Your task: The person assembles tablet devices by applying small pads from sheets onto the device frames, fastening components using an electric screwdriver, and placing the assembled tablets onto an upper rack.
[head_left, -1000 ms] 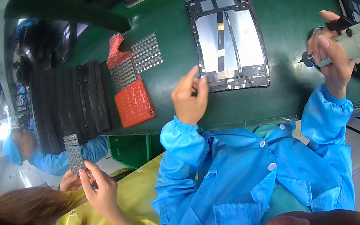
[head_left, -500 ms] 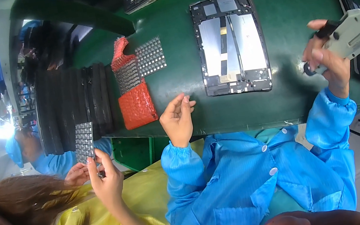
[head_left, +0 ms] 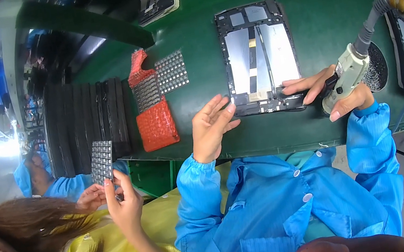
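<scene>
The head view is the one to go by: a tablet-like device (head_left: pixel 260 57) with its innards bare lies flat on the green worktop (head_left: pixel 202 80), squarely in front of the person in blue. The left hand (head_left: pixel 208 131) sits at its near left corner, grip loose and half spread with nothing in it that I can see; whether the thumb actually touches the edge I can't tell. The right hand (head_left: pixel 359 98) has its grip closed round a pale corded tool (head_left: pixel 347 72), while its fingers stretch out over the device's near right corner. A round dark dish (head_left: pixel 376 64) of small bits stands just beyond that hand. Off to the left lie a red bubble-wrap pouch (head_left: pixel 158 128) and a gridded sheet of small parts (head_left: pixel 171 71). I'd guess the device is fairly light and stiff across its flat, but thin and fragile, the shiny panel probably slick and quick to mark, the ribbon strips easily snagged. Better, I'd say, to take it by the dark frame along both long sides, low down, keeping thumbs off the silver middle and the bare board strip at the near end.
</scene>
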Motion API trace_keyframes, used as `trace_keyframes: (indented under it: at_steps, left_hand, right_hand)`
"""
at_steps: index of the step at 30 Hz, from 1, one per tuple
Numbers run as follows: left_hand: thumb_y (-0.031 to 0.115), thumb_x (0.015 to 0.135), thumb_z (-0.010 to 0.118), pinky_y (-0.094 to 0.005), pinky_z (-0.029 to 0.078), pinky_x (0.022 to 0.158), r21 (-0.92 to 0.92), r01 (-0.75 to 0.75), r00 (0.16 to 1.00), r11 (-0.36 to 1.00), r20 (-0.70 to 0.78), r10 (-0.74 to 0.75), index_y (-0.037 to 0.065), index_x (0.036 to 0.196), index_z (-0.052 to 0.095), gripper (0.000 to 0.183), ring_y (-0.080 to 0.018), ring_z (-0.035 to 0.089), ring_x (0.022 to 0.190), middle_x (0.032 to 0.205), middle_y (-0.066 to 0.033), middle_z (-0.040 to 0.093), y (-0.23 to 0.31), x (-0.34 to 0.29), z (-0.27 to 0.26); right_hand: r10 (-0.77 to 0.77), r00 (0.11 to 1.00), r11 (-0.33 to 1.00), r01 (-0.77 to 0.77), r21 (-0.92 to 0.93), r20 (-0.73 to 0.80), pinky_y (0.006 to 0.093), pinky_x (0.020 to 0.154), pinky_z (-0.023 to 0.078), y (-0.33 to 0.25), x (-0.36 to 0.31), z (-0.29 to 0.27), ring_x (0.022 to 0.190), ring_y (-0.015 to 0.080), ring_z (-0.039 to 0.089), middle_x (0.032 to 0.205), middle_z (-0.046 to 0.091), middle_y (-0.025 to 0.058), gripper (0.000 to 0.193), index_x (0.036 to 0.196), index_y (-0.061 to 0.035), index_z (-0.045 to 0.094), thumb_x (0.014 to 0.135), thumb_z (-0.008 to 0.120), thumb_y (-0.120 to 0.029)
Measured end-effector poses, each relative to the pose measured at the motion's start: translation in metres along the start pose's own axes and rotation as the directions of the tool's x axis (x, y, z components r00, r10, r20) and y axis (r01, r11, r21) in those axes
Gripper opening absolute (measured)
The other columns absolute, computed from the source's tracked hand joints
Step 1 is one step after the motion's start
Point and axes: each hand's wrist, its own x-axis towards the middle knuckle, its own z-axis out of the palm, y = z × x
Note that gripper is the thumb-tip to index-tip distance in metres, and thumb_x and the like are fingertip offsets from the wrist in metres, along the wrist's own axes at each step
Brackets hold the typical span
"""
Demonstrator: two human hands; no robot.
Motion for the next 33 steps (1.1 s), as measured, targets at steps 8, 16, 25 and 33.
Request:
trace_keyframes:
  at_steps: [8, 16, 25, 33]
  left_hand:
    - [-0.002, 0.075, 0.067, -0.0291, 0.044, 0.087, 0.012, -0.173, 0.964, 0.985, 0.205, 0.167, -0.005, 0.115, 0.043, 0.047, -0.0158, 0.056, 0.098, 0.108, -0.0119, 0.058, -0.011, 0.015, 0.036]
    - [-0.002, 0.07, 0.07, -0.0323, 0.043, 0.091, 0.05, -0.383, 0.885, 0.923, 0.305, 0.351, -0.007, 0.124, 0.036, 0.064, -0.0194, 0.053, 0.104, 0.114, -0.0138, 0.054, 0.015, -0.006, 0.022]
    - [0.023, 0.064, 0.075, -0.0221, 0.043, 0.067, -0.114, -0.682, 0.607, 0.722, 0.462, 0.647, -0.003, 0.104, 0.051, 0.053, -0.0094, 0.052, 0.07, 0.081, -0.0022, 0.056, 0.146, -0.018, 0.089]
    - [0.025, 0.085, 0.057, -0.041, 0.053, 0.079, -0.296, -0.714, 0.339, 0.634, 0.647, 0.683, 0.0, 0.101, 0.054, 0.03, -0.0249, 0.058, 0.092, 0.097, -0.0128, 0.059, 0.317, 0.01, 0.245]
  right_hand:
    - [0.002, 0.999, 1.0, -0.002, 0.01, 0.035, 0.0496, 0.103, 0.027, -0.01, 0.0, -0.003, 0.12, 0.0432, 0.04, 0.118, 0.05, 0.0289, 0.045, 0.099, 0.0038, 0.063, 0.055, 0.071, -0.006]
    - [-0.196, 0.962, 0.979, 0.202, 0.017, -0.19, 0.0424, 0.096, 0.038, -0.037, -0.026, -0.011, 0.108, 0.0383, 0.052, 0.108, 0.058, 0.0265, 0.05, 0.104, 0.005, 0.06, 0.055, 0.069, 0.001]
    - [-0.493, 0.809, 0.846, 0.531, 0.038, -0.32, 0.0434, 0.052, 0.054, -0.046, -0.082, -0.031, 0.059, 0.0399, 0.063, 0.072, 0.06, 0.0311, 0.057, 0.102, 0.0127, 0.053, 0.047, 0.063, 0.003]
    - [-0.214, 0.921, 0.963, 0.254, 0.087, -0.326, 0.0302, 0.045, 0.049, -0.059, -0.077, -0.012, 0.058, 0.0264, 0.063, 0.068, 0.062, 0.0214, 0.054, 0.105, 0.0115, 0.054, 0.055, 0.069, 0.0]
